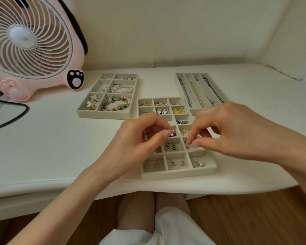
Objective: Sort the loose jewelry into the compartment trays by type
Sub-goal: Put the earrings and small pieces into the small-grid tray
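The earring tray (178, 174), grey with many small compartments, lies at the table's front edge and holds pairs of studs and drops. Both hands hover over its middle. My left hand (138, 140) is curled, thumb meeting forefinger, with a small dark-and-white earring (146, 136) tucked inside the fingers. My right hand (237, 131) pinches a tiny silvery earring (188, 146) between thumb and forefinger, low over a right-column compartment. The hands hide several middle compartments. Behind, a bracelet tray (102, 115) holds beaded bracelets and brooches, and a long-slot tray (177, 80) holds chains and a pearl strand.
A pink desk fan (30, 46) stands at the back left, its black cable (16, 117) curving across the white table (51, 147). Walls close off the back and right. My knees and the wooden floor (254, 218) show below the table edge.
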The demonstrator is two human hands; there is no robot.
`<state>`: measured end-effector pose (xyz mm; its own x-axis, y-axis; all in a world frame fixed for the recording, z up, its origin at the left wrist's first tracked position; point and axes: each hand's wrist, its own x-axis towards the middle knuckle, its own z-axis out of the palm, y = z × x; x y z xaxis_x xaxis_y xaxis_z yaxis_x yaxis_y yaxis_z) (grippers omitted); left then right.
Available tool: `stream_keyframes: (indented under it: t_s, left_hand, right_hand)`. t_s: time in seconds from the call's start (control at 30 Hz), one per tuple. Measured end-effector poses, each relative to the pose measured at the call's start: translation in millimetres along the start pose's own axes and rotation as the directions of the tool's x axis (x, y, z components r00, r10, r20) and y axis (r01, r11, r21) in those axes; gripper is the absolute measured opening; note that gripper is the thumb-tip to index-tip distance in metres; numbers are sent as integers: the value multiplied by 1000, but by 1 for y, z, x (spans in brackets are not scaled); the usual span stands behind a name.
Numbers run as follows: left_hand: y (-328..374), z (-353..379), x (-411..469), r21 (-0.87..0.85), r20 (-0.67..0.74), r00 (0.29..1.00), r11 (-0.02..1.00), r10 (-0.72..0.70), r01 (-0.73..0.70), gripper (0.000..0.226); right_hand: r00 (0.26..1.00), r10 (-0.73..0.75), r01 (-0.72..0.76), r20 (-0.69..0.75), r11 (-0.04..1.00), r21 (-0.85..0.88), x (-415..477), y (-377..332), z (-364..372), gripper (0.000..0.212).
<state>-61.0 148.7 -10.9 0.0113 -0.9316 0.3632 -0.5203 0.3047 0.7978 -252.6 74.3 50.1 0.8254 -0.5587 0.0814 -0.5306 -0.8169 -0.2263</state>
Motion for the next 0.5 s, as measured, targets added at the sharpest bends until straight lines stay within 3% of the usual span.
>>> stream_keyframes:
  t_s: [0.17, 0.5]
  left_hand:
    - [1, 4, 1, 222, 70, 992, 968, 102, -115, 16]
    - [7, 14, 5, 130, 97, 990, 985, 104, -116, 20]
  right_hand:
    - [998, 42, -44, 44, 998, 47, -10, 10, 3, 10]
    - [991, 96, -89, 93, 994, -69, -17, 9, 18, 5]
